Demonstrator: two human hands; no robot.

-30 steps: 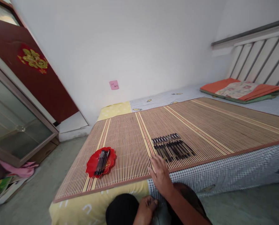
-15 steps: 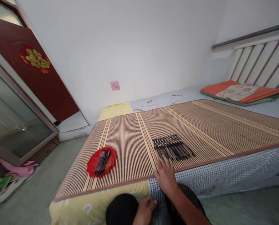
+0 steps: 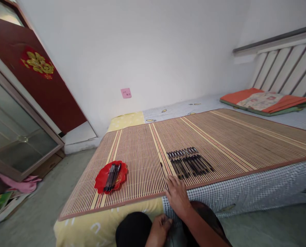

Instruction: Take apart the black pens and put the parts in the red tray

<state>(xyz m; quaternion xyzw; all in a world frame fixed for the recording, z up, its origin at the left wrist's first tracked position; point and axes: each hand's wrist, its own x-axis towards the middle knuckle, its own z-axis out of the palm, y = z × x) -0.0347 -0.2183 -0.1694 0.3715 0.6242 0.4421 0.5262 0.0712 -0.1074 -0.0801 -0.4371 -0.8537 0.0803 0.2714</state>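
My right hand point(image 3: 177, 196) rests at the near edge of the bamboo mat point(image 3: 220, 137), its fingers closed on a dark pen point(image 3: 163, 168) that points away from me. That pen lies just left of a neat row of several dark pens point(image 3: 190, 162) on the mat. Further left, a red plate point(image 3: 111, 176) holds a few more pens. My left hand point(image 3: 160, 227) sits low by my knee with its fingers curled; what they hold is hidden.
The mat covers a low bed with a yellow and checked sheet point(image 3: 245, 190). An orange pillow point(image 3: 265, 99) lies at the headboard on the far right. A glass door point(image 3: 16, 133) and clutter on the floor point(image 3: 11, 192) are to the left.
My right hand moved from the left end of the pen row a little left and back toward me. One pen now lies apart from the row under its fingertips.
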